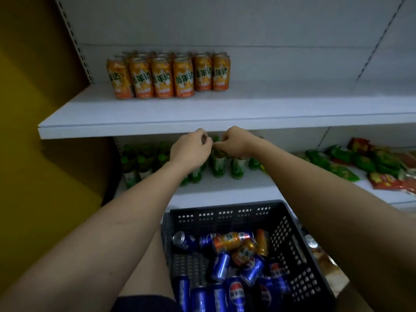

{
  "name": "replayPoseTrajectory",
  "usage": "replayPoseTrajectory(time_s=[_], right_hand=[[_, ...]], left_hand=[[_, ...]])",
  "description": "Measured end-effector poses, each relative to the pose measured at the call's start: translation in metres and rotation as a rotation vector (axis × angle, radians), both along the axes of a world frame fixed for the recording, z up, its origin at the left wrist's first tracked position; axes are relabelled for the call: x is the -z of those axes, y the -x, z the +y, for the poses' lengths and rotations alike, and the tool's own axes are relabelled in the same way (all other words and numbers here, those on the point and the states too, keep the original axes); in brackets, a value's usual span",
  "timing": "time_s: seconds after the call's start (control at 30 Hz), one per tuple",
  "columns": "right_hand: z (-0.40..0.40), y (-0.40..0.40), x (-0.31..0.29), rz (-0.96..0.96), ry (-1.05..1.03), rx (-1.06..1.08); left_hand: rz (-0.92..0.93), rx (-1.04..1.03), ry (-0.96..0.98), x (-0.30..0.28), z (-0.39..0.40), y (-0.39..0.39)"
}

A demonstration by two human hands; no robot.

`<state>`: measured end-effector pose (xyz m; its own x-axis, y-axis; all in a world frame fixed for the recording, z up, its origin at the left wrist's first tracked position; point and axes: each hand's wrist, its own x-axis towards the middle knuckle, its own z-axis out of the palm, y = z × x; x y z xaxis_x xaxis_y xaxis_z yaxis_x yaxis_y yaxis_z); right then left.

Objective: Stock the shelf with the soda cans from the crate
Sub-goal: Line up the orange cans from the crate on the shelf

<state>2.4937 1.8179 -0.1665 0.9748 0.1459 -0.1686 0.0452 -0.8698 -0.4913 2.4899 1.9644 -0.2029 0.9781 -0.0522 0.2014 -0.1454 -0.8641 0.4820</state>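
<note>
Soda cans (227, 262) in crate (299, 251): mixed axes, mostly lying.

The shelf (225, 127) is plain white. At eleven o'clock the orange cans (167, 74) bear green lettering. At six o'clock the crate (225, 216) is dark grey with a perforated grid, holding blue cans (236, 293) with red-and-white emblems. Green bottles (139, 163) stand at nine o'clock; green and red packets (369, 163) lie at three.
</note>
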Motion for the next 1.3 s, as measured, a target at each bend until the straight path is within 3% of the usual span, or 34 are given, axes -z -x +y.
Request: replayPoseTrajectory(time_s=[0.43,0.73,1.0,1.1,1.2,1.3], right_hand=[[-0.017,0.042,0.174,0.281,-0.127,0.112],[-0.021,0.061,0.307,0.499,-0.26,0.436],[-0.009,0.052,0.441,0.845,-0.721,0.969],[0.001,0.034,0.44,0.946,-0.961,1.184],[0.005,0.019,0.447,1.017,-1.031,1.234],[0.006,0.02,0.446,1.008,-1.204,1.143]], left_hand=[[0.507,-0.088,0.041,0.172,-0.028,0.049],[0.703,-0.132,-0.024,0.284,-0.025,0.065],[0.757,-0.102,-0.126,0.363,-0.02,0.048],[0.793,-0.096,-0.178,0.382,-0.02,0.036],[0.823,-0.108,-0.211,0.392,-0.023,0.025],[0.825,-0.113,-0.192,0.4,-0.025,0.02]])
